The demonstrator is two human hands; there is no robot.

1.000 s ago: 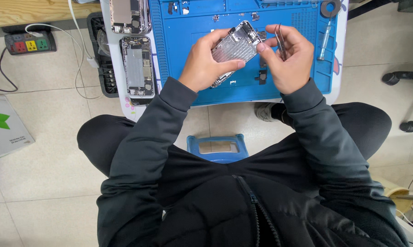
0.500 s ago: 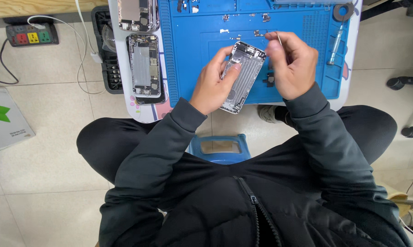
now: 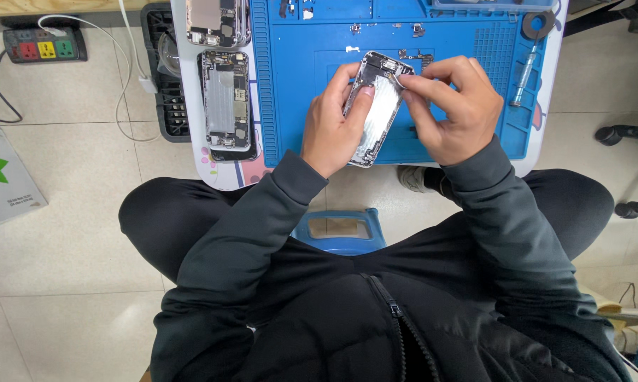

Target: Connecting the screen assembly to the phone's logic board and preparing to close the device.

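Fingers (image 3: 362, 94) of the left hand (image 3: 331, 127) are curled snug around the left edge of an opened phone housing (image 3: 377, 110), thumb pressed flat on its silvery inside, so that hand is definitely gripping it. Way off to the left of those fingers, on the tile floor, there's a power strip (image 3: 43, 47) with coloured sockets and a white cable (image 3: 124, 64) running from it, plus a grey booklet (image 3: 4, 180) with a green leaf shape lower down. Closer in, still left of the fingers, two more stripped phone bodies (image 3: 225, 99) lie on the white edge of the table (image 3: 220, 173), one above the other, next to a black tray (image 3: 165, 85). The housing itself sits tilted between both hands, just above the blue work mat (image 3: 290, 85), its top end pointing up and away. To the right, the right hand (image 3: 449, 110) has its fingertips pinched narrow at the housing's top right corner, touching it; whether something tiny is held in that pinch, I can't tell. A few small loose parts (image 3: 411, 53) lie on the mat just above the fingers. Further right there's a slim clear tool (image 3: 525, 78) lying on the mat, and a dark tape roll (image 3: 536, 25) up near the corner.
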